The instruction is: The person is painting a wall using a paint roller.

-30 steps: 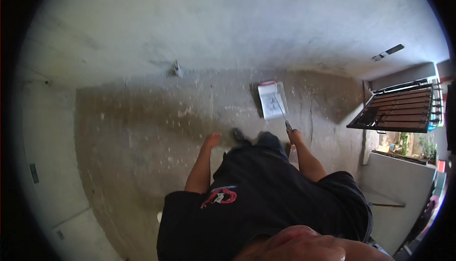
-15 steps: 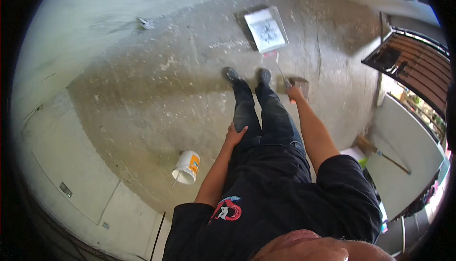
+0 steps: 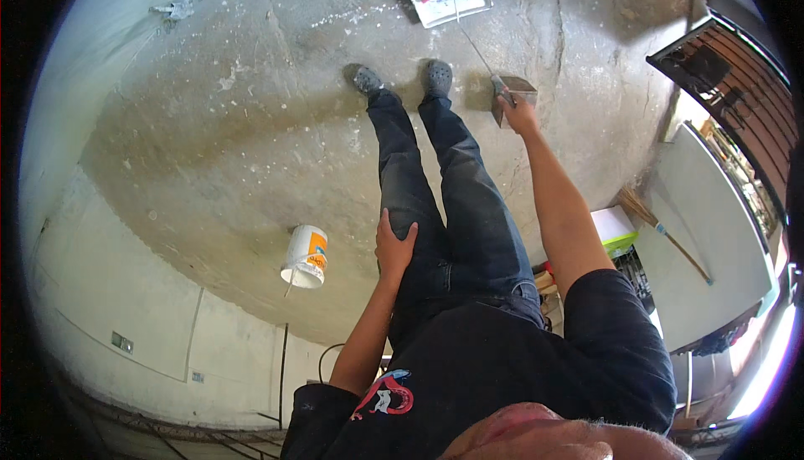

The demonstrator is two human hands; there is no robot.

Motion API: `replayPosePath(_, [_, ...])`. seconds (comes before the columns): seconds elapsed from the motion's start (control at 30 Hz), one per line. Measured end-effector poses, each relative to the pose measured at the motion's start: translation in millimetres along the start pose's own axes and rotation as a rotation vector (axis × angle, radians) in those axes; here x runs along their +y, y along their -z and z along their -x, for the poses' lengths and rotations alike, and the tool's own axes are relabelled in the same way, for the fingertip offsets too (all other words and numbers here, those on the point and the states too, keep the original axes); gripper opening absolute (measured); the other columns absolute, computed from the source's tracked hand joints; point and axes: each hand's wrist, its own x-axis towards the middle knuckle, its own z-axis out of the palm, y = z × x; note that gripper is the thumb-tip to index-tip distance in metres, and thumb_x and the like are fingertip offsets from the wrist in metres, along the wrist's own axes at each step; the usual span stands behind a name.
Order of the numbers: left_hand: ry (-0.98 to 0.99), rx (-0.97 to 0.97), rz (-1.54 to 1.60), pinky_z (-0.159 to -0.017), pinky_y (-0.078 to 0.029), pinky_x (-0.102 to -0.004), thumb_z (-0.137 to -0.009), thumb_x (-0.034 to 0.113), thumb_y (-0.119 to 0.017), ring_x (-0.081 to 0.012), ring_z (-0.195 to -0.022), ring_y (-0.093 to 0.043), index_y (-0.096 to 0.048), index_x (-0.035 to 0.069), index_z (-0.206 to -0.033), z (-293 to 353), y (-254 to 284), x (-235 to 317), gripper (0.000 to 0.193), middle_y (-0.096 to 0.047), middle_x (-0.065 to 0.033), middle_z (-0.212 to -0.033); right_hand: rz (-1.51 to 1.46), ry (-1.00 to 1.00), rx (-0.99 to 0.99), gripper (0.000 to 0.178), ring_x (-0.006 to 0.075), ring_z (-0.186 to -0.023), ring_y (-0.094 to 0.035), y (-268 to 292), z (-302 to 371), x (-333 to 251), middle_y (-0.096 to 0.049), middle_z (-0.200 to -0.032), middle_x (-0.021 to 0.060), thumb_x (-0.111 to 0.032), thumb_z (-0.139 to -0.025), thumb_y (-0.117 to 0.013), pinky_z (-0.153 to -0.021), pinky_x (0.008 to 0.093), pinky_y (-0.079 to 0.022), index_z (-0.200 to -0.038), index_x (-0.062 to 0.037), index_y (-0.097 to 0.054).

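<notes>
- Right hand (image 3: 518, 114) clasped round handle of thin-framed, grey-handled metal paint roller with red head (image 3: 500, 87); arm outstretched, likely for reach.
- Roller head over white rectangular paint tray (image 3: 430, 19) on floor; contact unclear, likely so drips land inside.
- Left hand (image 3: 395, 249) grasps nothing, laid on dark denim jeans (image 3: 473, 184), probably for bracing.
- White cylindrical bucket with orange label (image 3: 297, 252) apart, left.

A straw broom (image 3: 667, 238) slants against a pale partition (image 3: 716, 209) — its bristles near a white-and-green box (image 3: 614, 226). Beyond hangs a dark-framed gate (image 3: 754, 83) with brown slats. On the left wall (image 3: 155, 309) — two small plates (image 3: 122, 342), one larger.
</notes>
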Motion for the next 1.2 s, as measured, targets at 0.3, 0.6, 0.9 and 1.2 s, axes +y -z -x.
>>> replayPosePath(0.3, [-0.016,0.027,-0.041,-0.097,-0.041,-0.0516,-0.081,0.045,-0.066,-0.0370,-0.125,-0.044,-0.034,0.005,-0.141,5,-3,10,0.079,-0.043,-0.0195,-0.138,0.036,0.159,0.145,0.051,0.0305,-0.066,-0.066,11,-69,-52,-0.067,-0.083,0.0202,-0.046,-0.084,-0.062,-0.063,0.0404,-0.052,-0.118,-0.0071,-0.061])
replayPosePath(0.6, [0.007,0.043,-0.051,-0.098,-0.040,-0.0513,-0.081,0.045,-0.067,-0.0363,-0.125,-0.045,-0.036,0.006,-0.140,12,-2,12,0.078,-0.044,-0.0186,-0.138,-0.156,-0.030,-0.074,0.044,0.0199,-0.046,-0.058,31,-87,-158,-0.059,-0.061,0.0119,-0.044,-0.086,-0.060,-0.040,0.0343,-0.046,-0.094,-0.0006,-0.062])
replayPosePath(0.9, [0.022,0.040,-0.049,-0.097,-0.041,-0.0511,-0.081,0.046,-0.066,-0.0358,-0.124,-0.045,-0.037,0.006,-0.140,12,-3,16,0.076,-0.045,-0.0177,-0.138,-0.118,0.061,0.030,0.062,0.0247,-0.048,-0.062,-1,-15,-39,-0.064,-0.067,0.0161,-0.054,-0.085,-0.057,-0.047,0.0356,-0.049,-0.122,-0.0046,-0.059])
replayPosePath(1.2, [0.016,0.027,-0.087,-0.096,-0.042,-0.0512,-0.081,0.048,-0.065,-0.0369,-0.123,-0.046,-0.038,0.006,-0.139,11,-8,12,0.076,-0.045,-0.0178,-0.137,-0.103,-0.077,0.067,0.052,0.0408,-0.108,-0.058,-46,23,60,-0.062,-0.110,0.0253,-0.047,-0.085,-0.060,-0.090,0.0461,-0.046,-0.122,-0.0119,-0.060])
